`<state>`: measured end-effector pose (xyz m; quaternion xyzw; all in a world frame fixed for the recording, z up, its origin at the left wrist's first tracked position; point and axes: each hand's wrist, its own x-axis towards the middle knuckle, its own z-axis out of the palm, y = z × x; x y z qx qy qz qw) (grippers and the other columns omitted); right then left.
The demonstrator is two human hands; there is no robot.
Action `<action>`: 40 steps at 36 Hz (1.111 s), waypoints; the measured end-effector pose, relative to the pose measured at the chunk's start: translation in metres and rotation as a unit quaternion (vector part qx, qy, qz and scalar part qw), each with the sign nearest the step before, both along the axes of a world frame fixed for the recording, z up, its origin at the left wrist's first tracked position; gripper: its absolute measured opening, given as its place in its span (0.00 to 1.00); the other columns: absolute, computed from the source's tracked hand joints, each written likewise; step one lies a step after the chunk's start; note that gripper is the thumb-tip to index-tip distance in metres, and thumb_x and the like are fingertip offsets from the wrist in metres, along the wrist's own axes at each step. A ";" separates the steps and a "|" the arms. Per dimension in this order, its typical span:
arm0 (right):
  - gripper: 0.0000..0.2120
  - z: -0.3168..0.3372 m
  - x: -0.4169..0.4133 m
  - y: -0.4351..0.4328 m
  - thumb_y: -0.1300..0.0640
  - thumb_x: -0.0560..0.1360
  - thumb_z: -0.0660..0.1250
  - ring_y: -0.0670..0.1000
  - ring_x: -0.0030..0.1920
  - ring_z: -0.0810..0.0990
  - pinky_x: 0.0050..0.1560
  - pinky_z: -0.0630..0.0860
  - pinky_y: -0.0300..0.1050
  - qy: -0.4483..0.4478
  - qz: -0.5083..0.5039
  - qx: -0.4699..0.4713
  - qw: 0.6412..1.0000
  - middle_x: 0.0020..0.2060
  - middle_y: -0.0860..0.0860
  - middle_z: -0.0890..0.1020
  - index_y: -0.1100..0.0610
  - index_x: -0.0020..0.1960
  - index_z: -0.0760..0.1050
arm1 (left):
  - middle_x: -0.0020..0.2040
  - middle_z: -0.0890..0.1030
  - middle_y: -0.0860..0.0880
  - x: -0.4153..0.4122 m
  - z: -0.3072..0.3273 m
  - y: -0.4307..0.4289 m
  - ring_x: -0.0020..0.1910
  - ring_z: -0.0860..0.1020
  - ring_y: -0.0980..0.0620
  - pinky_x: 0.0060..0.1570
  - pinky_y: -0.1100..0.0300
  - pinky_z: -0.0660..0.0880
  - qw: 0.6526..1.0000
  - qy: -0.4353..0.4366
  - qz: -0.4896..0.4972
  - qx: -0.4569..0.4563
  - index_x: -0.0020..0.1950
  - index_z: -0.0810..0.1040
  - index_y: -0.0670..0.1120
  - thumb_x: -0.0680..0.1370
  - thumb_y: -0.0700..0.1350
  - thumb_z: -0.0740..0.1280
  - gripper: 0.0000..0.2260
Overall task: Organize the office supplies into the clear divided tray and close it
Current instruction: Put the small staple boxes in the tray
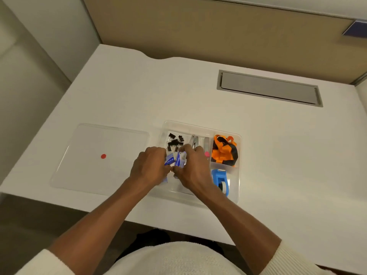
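The clear divided tray [200, 126] lies near the desk's front edge. Its back-left compartment holds several black binder clips [174, 141]. A metal stapler [194, 141] and a slim cutter [206, 144] lie in the middle slots. An orange and black lanyard [224, 150] fills the back-right compartment, and a blue tape dispenser [220, 180] sits in front of it. My left hand [149, 167] and my right hand [193, 168] are both inside the tray's front-left compartment, each gripping small blue and white staple boxes [175, 158]. The clear lid [99, 157] lies flat to the left.
A red dot sticker [103, 156] marks the lid. A grey cable hatch [269, 89] is set into the desk at the back right. A tan partition wall stands behind the desk. The desk's front edge runs just below the tray.
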<state>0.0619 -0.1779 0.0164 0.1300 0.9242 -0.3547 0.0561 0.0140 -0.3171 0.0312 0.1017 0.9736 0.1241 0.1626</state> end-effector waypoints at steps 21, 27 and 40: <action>0.20 -0.010 -0.005 -0.018 0.70 0.73 0.72 0.51 0.56 0.82 0.59 0.79 0.45 -0.088 -0.068 0.014 0.994 0.58 0.53 0.84 0.57 0.64 0.80 | 0.44 0.83 0.46 -0.008 -0.026 -0.009 0.36 0.74 0.48 0.33 0.58 0.68 0.999 -0.005 -0.018 0.035 0.42 0.72 0.49 0.78 0.53 0.73 0.13; 0.17 -0.011 -0.002 -0.012 0.66 0.77 0.70 0.50 0.54 0.83 0.59 0.81 0.46 -0.086 -0.030 0.025 0.995 0.57 0.51 0.85 0.55 0.64 0.80 | 0.40 0.79 0.50 -0.009 -0.027 -0.010 0.36 0.75 0.50 0.34 0.60 0.67 0.999 0.010 -0.027 0.030 0.43 0.73 0.48 0.79 0.56 0.71 0.14; 0.10 -0.006 -0.012 -0.026 0.55 0.77 0.71 0.45 0.47 0.82 0.52 0.83 0.47 -0.009 0.020 0.036 0.999 0.50 0.48 0.85 0.52 0.58 0.82 | 0.42 0.85 0.51 -0.003 -0.018 -0.049 0.39 0.82 0.49 0.36 0.59 0.76 0.997 0.034 0.057 0.046 0.47 0.83 0.51 0.78 0.61 0.69 0.14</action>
